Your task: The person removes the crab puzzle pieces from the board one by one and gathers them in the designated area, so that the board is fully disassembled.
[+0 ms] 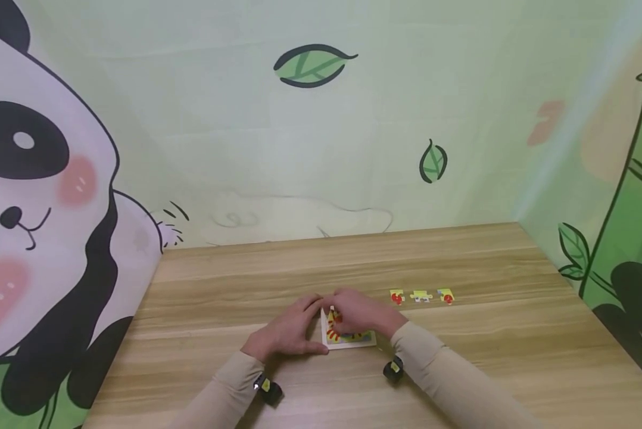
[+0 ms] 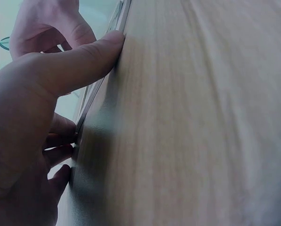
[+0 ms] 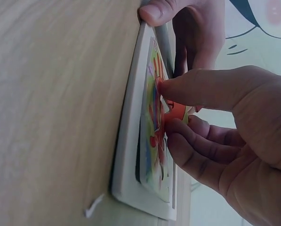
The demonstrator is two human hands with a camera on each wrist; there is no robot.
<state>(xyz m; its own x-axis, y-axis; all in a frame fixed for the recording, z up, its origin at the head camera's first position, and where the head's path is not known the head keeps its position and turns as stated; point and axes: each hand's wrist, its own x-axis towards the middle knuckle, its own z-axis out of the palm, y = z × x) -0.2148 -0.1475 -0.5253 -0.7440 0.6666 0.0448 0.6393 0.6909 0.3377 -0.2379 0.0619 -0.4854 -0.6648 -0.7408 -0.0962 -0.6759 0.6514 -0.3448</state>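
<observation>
A shallow white rectangular puzzle tray (image 1: 352, 345), filled with multicoloured picture pieces, lies on the wood-grain tabletop (image 1: 219, 280). The right hand (image 1: 361, 313) pinches a red-orange puzzle piece (image 3: 179, 112) against it; the left hand (image 1: 289, 332), thumb and fingers spread wide, touches its left edge. Rightward, three small yellow jigsaw pieces (image 1: 421, 295) sit in a row.

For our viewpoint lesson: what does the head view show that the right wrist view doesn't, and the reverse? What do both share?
Only head: three loose puzzle pieces in a row on the table.
Only right wrist, clearly: an orange piece pinched in the right grip.
Both: the table, the right grip, the puzzle tray, the left grip at its edge.
</observation>
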